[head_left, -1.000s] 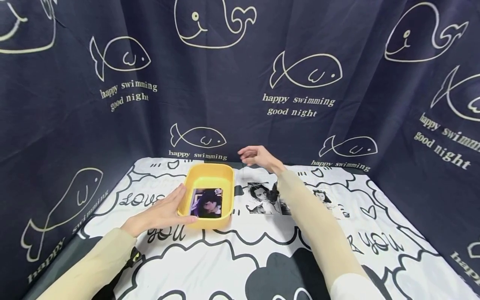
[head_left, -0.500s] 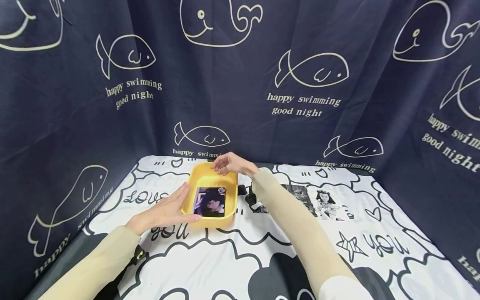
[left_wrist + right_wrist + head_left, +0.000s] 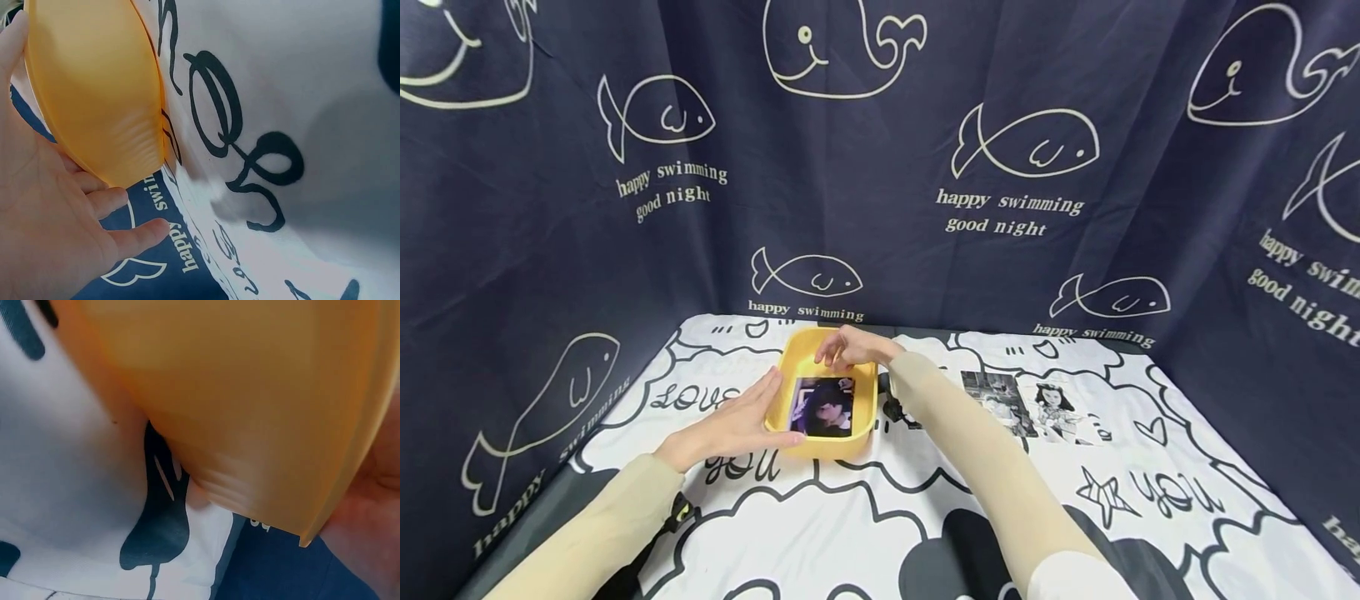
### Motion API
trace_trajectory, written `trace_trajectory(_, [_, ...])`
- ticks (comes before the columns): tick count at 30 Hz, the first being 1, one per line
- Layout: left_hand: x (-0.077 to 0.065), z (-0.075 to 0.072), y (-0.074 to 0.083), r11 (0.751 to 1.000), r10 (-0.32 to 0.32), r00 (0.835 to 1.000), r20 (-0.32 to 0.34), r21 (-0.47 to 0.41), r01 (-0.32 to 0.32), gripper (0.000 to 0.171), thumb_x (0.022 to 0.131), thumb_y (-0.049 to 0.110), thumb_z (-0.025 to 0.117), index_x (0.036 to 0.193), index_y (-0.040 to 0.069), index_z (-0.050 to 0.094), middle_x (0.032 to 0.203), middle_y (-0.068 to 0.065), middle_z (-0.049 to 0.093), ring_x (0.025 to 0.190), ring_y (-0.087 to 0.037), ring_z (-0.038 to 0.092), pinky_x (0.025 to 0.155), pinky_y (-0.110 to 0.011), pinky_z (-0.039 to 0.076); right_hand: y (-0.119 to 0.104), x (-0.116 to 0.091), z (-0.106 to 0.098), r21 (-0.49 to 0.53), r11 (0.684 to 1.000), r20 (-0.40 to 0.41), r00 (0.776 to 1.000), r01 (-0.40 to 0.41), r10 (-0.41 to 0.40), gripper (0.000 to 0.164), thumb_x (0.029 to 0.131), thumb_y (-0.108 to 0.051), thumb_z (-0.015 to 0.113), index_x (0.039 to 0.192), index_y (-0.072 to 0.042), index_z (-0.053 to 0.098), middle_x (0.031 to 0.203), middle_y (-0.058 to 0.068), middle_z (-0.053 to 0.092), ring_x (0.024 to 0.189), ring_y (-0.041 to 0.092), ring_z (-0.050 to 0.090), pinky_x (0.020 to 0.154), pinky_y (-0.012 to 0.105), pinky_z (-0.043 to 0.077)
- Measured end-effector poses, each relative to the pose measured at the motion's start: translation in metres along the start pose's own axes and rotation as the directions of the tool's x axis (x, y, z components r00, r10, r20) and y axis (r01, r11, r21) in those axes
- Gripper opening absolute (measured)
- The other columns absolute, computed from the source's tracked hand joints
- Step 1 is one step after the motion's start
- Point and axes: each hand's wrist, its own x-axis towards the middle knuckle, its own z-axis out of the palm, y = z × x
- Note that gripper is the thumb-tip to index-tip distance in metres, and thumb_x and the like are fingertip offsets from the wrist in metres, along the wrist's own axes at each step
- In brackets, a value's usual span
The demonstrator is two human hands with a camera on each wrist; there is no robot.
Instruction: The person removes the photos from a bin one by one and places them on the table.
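Observation:
A yellow plastic bin (image 3: pixel 862 414) stands on the table. Inside it, near the front, lies a photo print (image 3: pixel 827 408) of a dark-haired person in purple tones. My left hand (image 3: pixel 730 429) rests against the bin's left side with fingers extended, its thumb along the front rim. In the left wrist view those fingers (image 3: pixel 103 201) touch the bin's outer wall. My right hand (image 3: pixel 850 347) reaches over the right rim into the back of the bin, fingers bent loosely downward. Nothing shows between them; the right wrist view mostly has the bin's outer wall (image 3: pixel 250 412).
Black-and-white photo prints (image 3: pixel 997 402) lie in a row right of the bin, one showing a dark-haired figure (image 3: pixel 1054 408). My right forearm covers part of another. A dark blue curtain (image 3: pixel 895 208) with fish drawings surrounds the patterned white tablecloth (image 3: pixel 760 533).
My right hand has moved left and down, from above the table behind the photos into the bin. The left hand stays against the bin. The camera view has shifted slightly.

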Motion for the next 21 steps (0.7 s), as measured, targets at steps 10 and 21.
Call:
trace_trajectory(10, [0.0, -0.0001, 0.0019, 1.0, 0.004, 1.0, -0.014, 0.012, -0.004, 0.117, 0.079, 0.073, 0.058, 0.153, -0.003, 0.009, 0.162, -0.02, 0.003, 0.149, -0.039, 0.013, 0.115, -0.061, 0.024, 0.0055, 0.0043, 0.0001, -0.122, 0.992, 0.074, 0.997, -0.029, 0.038, 0.04, 0.076, 0.015, 0.064, 0.113, -0.001, 0.069, 0.077, 0.002, 0.06, 0.056, 0.011, 0.048, 0.053, 0.024, 0.041])
trace_trajectory(21, [0.0001, 0.0006, 0.0009, 1.0, -0.01, 1.0, -0.006, 0.013, 0.01, 0.118, 0.078, 0.074, 0.058, 0.153, -0.002, 0.008, 0.163, -0.02, 0.003, 0.15, -0.038, 0.011, 0.117, -0.06, 0.023, 0.0014, 0.0057, 0.0076, -0.228, 0.973, 0.094, 0.993, -0.047, 0.07, 0.037, 0.076, 0.008, 0.073, 0.112, -0.001, 0.068, 0.084, 0.004, 0.062, 0.059, 0.01, 0.052, 0.052, 0.02, 0.044])
